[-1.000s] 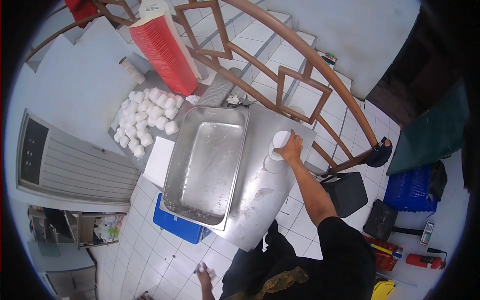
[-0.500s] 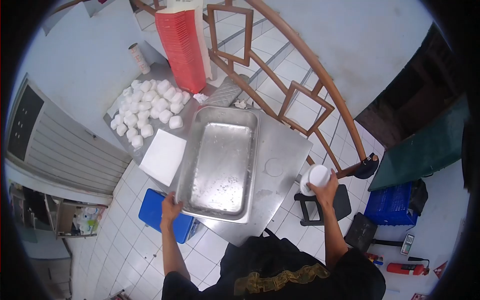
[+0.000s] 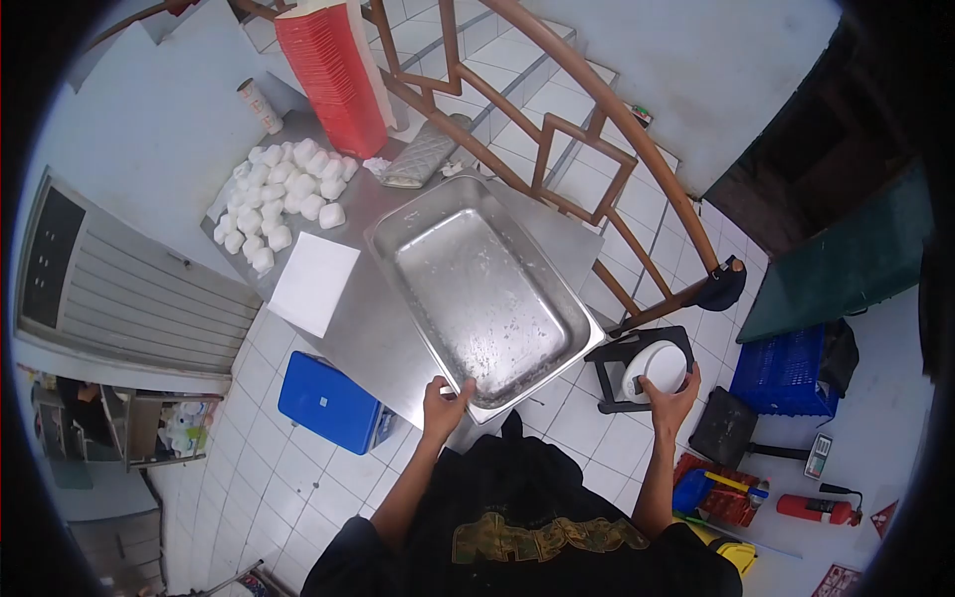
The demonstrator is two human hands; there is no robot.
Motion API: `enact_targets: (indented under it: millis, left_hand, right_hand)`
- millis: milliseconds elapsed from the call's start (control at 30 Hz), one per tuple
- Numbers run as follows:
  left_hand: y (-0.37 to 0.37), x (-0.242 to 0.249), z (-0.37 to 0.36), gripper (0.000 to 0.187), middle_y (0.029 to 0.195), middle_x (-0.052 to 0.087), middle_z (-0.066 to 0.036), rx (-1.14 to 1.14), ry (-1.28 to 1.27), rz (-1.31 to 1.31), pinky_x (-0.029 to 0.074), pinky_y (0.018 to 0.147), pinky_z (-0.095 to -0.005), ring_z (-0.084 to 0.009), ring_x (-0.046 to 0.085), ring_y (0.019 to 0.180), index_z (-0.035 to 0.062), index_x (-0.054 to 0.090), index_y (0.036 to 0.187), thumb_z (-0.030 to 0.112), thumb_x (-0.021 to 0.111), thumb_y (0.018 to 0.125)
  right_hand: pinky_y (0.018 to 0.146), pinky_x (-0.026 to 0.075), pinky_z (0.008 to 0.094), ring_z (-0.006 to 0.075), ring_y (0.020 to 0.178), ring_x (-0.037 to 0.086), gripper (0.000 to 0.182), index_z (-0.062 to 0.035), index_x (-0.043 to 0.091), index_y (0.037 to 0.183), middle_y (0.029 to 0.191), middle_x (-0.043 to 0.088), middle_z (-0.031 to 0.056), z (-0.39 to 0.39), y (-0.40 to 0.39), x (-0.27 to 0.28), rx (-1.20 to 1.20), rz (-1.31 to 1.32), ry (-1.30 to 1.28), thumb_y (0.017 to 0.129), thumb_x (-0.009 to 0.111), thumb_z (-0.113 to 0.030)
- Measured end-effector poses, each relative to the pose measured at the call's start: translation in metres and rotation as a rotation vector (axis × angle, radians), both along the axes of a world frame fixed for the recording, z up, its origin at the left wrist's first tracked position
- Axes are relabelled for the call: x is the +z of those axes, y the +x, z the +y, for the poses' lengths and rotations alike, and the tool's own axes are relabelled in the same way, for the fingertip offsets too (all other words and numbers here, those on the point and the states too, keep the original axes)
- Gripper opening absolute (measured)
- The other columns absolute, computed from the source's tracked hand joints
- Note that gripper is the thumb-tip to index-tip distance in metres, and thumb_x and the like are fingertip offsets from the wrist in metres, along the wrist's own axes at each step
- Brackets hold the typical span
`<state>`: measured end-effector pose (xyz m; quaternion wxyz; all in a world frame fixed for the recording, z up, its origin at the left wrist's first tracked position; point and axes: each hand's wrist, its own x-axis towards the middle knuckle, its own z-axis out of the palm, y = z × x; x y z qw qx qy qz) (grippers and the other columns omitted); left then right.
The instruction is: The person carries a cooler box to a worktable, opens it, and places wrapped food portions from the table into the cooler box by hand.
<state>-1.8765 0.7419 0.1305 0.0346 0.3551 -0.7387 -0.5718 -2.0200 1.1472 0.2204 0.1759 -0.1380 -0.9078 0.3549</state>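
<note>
- Two hands are engaged: the left hand [image 3: 444, 408] on a steel pan [image 3: 482, 298], the right hand [image 3: 673, 400] on a white round container [image 3: 662, 364].
- Left fingers: closed on the pan's near-left corner, thumb over the rim; the finger undersides are hidden.
- Right fingers: gripping the side of the container, thumb at its near edge.
- Step in hand (judged): positioning the pan with the left hand while the right hand holds the container. Any further shift of the pan appears to call for a firm rim hold, since one corner alone is gripped and the near end projects past the counter [image 3: 360, 323].
- Pan location: directly ahead of the left fingers and touching them, angled across the counter. Whether it is partly lifted cannot be told.
- Container location: within the right fingers, right of the pan and apart from it. It overlaps a black stool [image 3: 622, 406] in view; contact cannot be confirmed.
- Left of the pan: a white box [image 3: 313, 284], then a pile of white rounded pieces [image 3: 284, 194].
- Far side: a quilted cloth [image 3: 428, 154] and a tall red stack [image 3: 328, 85].
- Floor level: a blue box [image 3: 326, 398].
</note>
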Motion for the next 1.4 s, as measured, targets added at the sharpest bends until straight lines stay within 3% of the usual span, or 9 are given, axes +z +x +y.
enact_targets:
  millis: [100,267,500,633,733,867,1133,1200,1400]
  left_hand:
    - [-0.019,0.031,0.011,0.046,0.097,0.059,-0.014,0.066,0.292,0.044,0.060,0.062,-0.0337,-0.0204,0.066,0.079,0.0002,0.057,0.099,0.043,0.074,0.093]
    - [-0.049,-0.005,0.019,0.040,0.125,0.040,-0.018,0.080,0.259,0.180,0.064,0.065,-0.0359,-0.0222,0.064,0.083,-0.0012,0.054,0.104,0.035,0.069,0.098]
    - [-0.115,-0.019,0.035,0.034,0.098,0.054,-0.010,0.201,0.342,0.309,0.048,0.050,-0.0322,-0.0135,0.057,0.076,0.0005,0.056,0.090,0.030,0.072,0.096]
    - [-0.154,-0.035,0.042,0.035,0.100,0.061,-0.014,0.205,0.291,0.298,0.048,0.069,-0.0399,-0.0178,0.058,0.084,0.0012,0.057,0.086,0.031,0.074,0.094]
    - [-0.189,-0.073,0.044,0.039,0.091,0.054,-0.006,0.229,0.066,0.303,0.051,0.060,-0.0392,-0.0173,0.056,0.079,0.0073,0.049,0.097,0.034,0.077,0.092]
    - [-0.195,0.007,0.065,0.036,0.086,0.058,-0.010,0.484,-0.787,0.449,0.049,0.070,-0.0432,-0.0265,0.056,0.075,0.0051,0.057,0.087,0.031,0.082,0.085]
    - [-0.230,0.070,0.051,0.021,0.084,0.063,-0.014,-0.339,-0.544,0.410,0.050,0.080,-0.0431,-0.0334,0.061,0.089,0.0055,0.077,0.090,0.023,0.082,0.080]
    - [-0.237,0.073,0.050,0.021,0.085,0.065,-0.017,-0.345,-0.850,0.389,0.051,0.085,-0.0442,-0.0353,0.065,0.091,0.0044,0.078,0.093,0.019,0.082,0.079]
    - [-0.226,0.132,0.061,0.025,0.088,0.072,-0.023,-0.505,-0.928,0.016,0.054,0.083,-0.0511,-0.0431,0.069,0.091,0.0027,0.075,0.106,0.018,0.074,0.086]
  right_hand:
    - [0.104,0.045,0.0426,0.0334,0.114,0.057,0.119,0.0067,0.036,0.149,0.122,0.055,0.0214,0.012,0.012,-0.004,-0.004,0.002,-0.052,0.055,0.099,-0.029]
    - [0.102,0.045,0.0424,0.0320,0.113,0.058,0.119,0.0062,0.035,0.149,0.119,0.056,0.0198,0.028,0.022,-0.016,-0.014,0.004,-0.067,0.055,0.099,-0.029]
    - [0.100,0.046,0.0425,0.0323,0.112,0.058,0.119,0.0045,0.035,0.150,0.120,0.056,0.0204,0.034,0.035,-0.012,-0.029,-0.006,-0.049,0.056,0.099,-0.031]
    - [0.113,0.038,0.0430,0.0356,0.133,0.046,0.121,0.0085,0.031,0.150,0.142,0.044,0.0255,0.031,0.044,0.008,-0.034,-0.118,-0.190,0.057,0.098,-0.030]
    - [0.112,0.039,0.0429,0.0351,0.133,0.046,0.121,0.0085,0.031,0.150,0.142,0.044,0.0254,0.034,0.052,0.010,-0.037,-0.127,-0.196,0.057,0.098,-0.029]
    - [0.112,0.040,0.0429,0.0348,0.132,0.048,0.121,0.0085,0.031,0.150,0.142,0.045,0.0252,0.037,0.054,0.007,-0.015,-0.117,-0.233,0.056,0.099,-0.028]
    - [0.116,0.038,0.0427,0.0354,0.135,0.046,0.124,0.0072,0.033,0.149,0.144,0.042,0.0253,0.028,0.055,-0.034,0.090,-0.092,-0.300,0.052,0.101,-0.030]
    - [0.112,0.040,0.0436,0.0358,0.133,0.047,0.122,0.0064,0.037,0.148,0.143,0.044,0.0247,0.023,0.053,-0.046,0.134,-0.090,-0.247,0.052,0.101,-0.034]
    - [0.108,0.043,0.0450,0.0365,0.127,0.051,0.121,0.0046,0.042,0.144,0.136,0.052,0.0242,-0.006,0.056,-0.070,0.319,0.012,-0.329,0.048,0.101,-0.041]
